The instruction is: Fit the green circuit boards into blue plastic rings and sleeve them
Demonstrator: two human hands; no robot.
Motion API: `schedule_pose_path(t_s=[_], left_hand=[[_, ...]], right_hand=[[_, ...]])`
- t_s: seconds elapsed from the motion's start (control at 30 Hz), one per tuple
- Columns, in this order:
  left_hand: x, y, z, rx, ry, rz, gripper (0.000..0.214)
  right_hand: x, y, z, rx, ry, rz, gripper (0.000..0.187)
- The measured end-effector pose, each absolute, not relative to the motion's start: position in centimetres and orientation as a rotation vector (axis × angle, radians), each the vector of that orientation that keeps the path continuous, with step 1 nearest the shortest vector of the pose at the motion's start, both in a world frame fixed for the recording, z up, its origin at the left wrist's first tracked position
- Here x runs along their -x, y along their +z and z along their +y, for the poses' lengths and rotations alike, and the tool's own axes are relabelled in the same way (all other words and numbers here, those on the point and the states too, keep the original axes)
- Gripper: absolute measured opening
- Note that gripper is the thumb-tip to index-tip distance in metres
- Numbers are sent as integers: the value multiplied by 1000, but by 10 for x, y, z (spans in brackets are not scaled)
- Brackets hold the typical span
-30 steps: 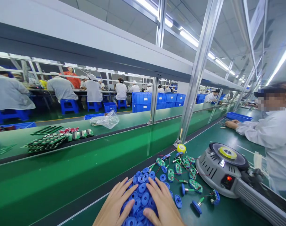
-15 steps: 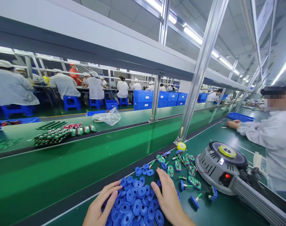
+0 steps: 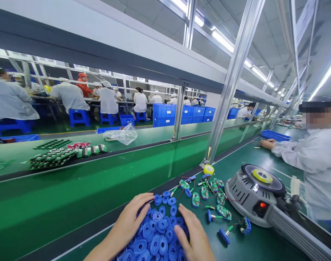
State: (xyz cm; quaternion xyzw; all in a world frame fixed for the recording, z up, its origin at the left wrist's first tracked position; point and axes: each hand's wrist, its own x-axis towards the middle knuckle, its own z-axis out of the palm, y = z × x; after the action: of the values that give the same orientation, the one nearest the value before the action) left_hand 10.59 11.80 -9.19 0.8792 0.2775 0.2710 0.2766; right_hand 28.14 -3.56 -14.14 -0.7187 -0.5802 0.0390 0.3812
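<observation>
Flanking blue caps heap (image 3: 160,232): left hand (image 3: 130,221), right hand (image 3: 194,237), each grip open flat.

Pile of caps (image 3: 157,233) lies between both hands on the table (image 3: 252,246); circuit boards (image 3: 209,194) behind it; machine (image 3: 256,194) right.

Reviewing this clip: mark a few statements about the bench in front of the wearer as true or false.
1. The left hand and right hand both rest on the pile of blue parts. True.
2. A red light glows on the grey round machine. True.
3. The machine stands left of the pile. False: it stands to the right.
4. The green circuit boards lie under the hands. False: they lie beyond the pile, uncovered.
</observation>
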Motion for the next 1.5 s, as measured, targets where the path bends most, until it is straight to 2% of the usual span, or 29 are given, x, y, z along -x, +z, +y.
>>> schedule_pose_path(t_s=[0.17,0.23,0.37,0.43,0.5,0.73,0.93,1.13,1.5], left_hand=[[-126,-110,128,-2459,641,591,38],[-126,-114,129,-2468,649,601,36],[-123,-111,128,-2458,655,633,29],[-122,-107,127,-2449,646,671,25],[-122,-105,125,-2432,646,723,22],[-123,-97,121,-2313,741,788,10],[-125,-58,110,-2059,846,858,27],[-133,-44,85,-1710,800,812,26],[-134,-43,64,-1637,958,813,24]], right_hand=[[-270,-133,-27,1648,-2,-1707,40],[-277,-110,-14,1715,-92,-1805,31],[-303,-79,24,1816,-207,-1875,38],[-313,-80,39,1804,-185,-1876,30],[-319,-86,46,1770,-145,-1845,20],[-328,-69,42,1610,11,-1289,13],[-308,-34,24,1347,387,-1082,20],[-268,-44,-7,1339,664,-1064,15],[-258,-61,-10,1704,122,-1334,7]])
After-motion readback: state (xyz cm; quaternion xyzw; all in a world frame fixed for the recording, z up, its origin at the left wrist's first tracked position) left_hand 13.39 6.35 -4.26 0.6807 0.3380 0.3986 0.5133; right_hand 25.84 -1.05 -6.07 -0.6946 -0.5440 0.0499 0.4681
